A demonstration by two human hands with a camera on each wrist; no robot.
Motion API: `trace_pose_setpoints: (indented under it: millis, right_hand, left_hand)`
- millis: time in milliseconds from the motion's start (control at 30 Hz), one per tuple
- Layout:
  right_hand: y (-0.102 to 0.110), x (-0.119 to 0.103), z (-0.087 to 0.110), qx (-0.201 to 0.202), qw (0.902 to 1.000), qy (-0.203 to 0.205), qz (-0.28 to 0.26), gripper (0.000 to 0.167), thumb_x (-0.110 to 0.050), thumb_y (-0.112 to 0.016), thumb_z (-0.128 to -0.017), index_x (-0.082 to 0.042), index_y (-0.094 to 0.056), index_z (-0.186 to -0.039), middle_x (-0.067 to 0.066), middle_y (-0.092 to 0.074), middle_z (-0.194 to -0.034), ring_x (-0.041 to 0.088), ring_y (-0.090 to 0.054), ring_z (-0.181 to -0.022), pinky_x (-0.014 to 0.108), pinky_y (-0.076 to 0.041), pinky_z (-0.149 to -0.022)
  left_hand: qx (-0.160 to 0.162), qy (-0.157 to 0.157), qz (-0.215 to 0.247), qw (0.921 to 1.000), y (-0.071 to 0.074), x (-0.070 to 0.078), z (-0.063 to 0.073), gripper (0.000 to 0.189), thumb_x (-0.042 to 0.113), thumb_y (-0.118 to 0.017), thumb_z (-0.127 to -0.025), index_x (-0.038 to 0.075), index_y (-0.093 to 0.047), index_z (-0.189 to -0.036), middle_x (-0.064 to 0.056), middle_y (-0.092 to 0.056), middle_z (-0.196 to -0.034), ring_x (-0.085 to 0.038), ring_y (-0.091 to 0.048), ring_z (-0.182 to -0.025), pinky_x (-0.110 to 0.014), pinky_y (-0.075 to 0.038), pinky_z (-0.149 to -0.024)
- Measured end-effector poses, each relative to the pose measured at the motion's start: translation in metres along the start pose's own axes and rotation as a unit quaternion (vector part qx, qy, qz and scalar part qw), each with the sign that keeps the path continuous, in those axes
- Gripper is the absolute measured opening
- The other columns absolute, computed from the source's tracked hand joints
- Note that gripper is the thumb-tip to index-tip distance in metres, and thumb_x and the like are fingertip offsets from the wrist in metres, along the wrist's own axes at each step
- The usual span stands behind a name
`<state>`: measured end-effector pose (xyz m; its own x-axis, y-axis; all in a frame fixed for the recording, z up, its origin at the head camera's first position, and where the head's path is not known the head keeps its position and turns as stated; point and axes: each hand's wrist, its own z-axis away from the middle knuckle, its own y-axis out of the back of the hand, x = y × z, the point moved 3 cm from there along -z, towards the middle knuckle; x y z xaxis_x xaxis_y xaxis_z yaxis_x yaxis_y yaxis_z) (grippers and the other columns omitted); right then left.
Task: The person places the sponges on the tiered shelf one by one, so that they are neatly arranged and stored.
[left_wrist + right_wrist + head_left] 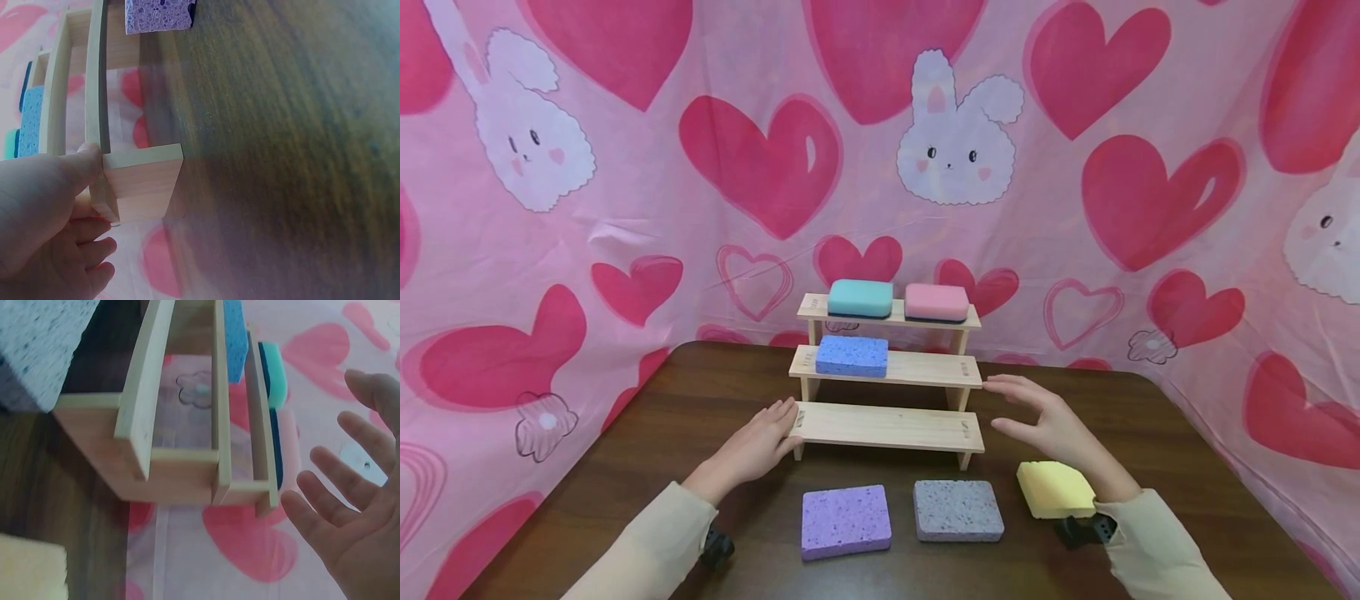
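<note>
A three-tier wooden display stand (887, 425) stands on the table. My left hand (756, 442) holds the left end of its lowest shelf; in the left wrist view the thumb (89, 164) lies against the board's edge, with the other fingers beyond it. Beside the stand's right end hovers my right hand (1048, 425), fingers spread and holding nothing in the right wrist view. A blue sponge (852, 357) lies on the left of the middle shelf. On the top shelf sit a teal sponge (861, 298) and a pink sponge (936, 302), both with dark undersides.
In front of the stand, a purple sponge (846, 521) and a grey sponge (958, 511) lie on the dark wooden table (760, 550). A yellow sponge (1054, 490) lies farther right, partly behind my right wrist. A pink heart-patterned cloth (865, 192) hangs behind.
</note>
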<state>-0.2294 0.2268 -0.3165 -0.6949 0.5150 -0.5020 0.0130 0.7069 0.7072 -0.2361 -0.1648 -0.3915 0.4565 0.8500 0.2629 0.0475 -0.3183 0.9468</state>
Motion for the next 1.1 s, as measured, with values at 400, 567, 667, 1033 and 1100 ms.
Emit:
trace_pose_setpoints:
  millis: [400,567,667,1033,1100]
  right_hand:
    - [0.011,0.028,0.028,-0.024,0.9988,-0.004,-0.042,0.049,-0.006,-0.072,-0.079,-0.006,-0.055,-0.125,0.012,-0.051,-0.126,0.003,-0.044,-0.115,0.014,-0.035,-0.093]
    - [0.015,0.039,0.041,-0.038,0.9971,-0.031,-0.058,0.051,-0.008,-0.071,-0.080,-0.004,-0.053,-0.127,0.014,-0.049,-0.128,-0.001,-0.041,-0.116,0.011,-0.031,-0.093]
    - [0.018,0.047,0.049,-0.048,0.9958,-0.061,-0.048,0.050,-0.012,-0.071,-0.081,-0.008,-0.053,-0.128,0.013,-0.049,-0.129,-0.003,-0.040,-0.116,0.015,-0.035,-0.094]
    - [0.024,0.074,0.080,-0.116,0.9850,-0.122,-0.040,0.057,-0.016,-0.071,-0.080,-0.005,-0.049,-0.131,0.024,-0.035,-0.137,0.011,-0.031,-0.125,0.062,-0.035,-0.088]
    - [0.024,0.077,0.085,-0.131,0.9837,-0.115,-0.044,0.058,-0.014,-0.071,-0.080,-0.004,-0.048,-0.132,0.027,-0.032,-0.137,-0.004,-0.026,-0.123,0.058,-0.036,-0.088]
  left_hand:
    - [0.012,-0.010,0.011,0.9998,0.000,0.001,0.001,0.058,0.022,-0.061,-0.089,-0.015,-0.041,-0.130,-0.031,-0.037,-0.135,-0.044,-0.032,-0.126,-0.052,-0.025,-0.103]
    - [-0.001,0.005,0.003,1.0000,-0.001,-0.002,0.000,0.058,0.023,-0.059,-0.090,-0.013,-0.039,-0.132,-0.028,-0.035,-0.138,-0.042,-0.030,-0.128,-0.051,-0.024,-0.104]
    - [-0.004,0.008,0.003,1.0000,-0.001,-0.001,0.001,0.059,0.024,-0.059,-0.090,-0.012,-0.039,-0.132,-0.028,-0.035,-0.138,-0.041,-0.030,-0.128,-0.050,-0.024,-0.104]
    - [-0.002,-0.001,-0.002,1.0000,0.001,0.000,0.001,0.057,0.022,-0.059,-0.090,-0.013,-0.040,-0.131,-0.029,-0.036,-0.137,-0.042,-0.031,-0.127,-0.050,-0.024,-0.104]
    - [0.000,-0.003,-0.004,1.0000,0.002,0.001,0.001,0.057,0.022,-0.059,-0.091,-0.014,-0.040,-0.131,-0.029,-0.036,-0.136,-0.042,-0.031,-0.127,-0.050,-0.024,-0.104]
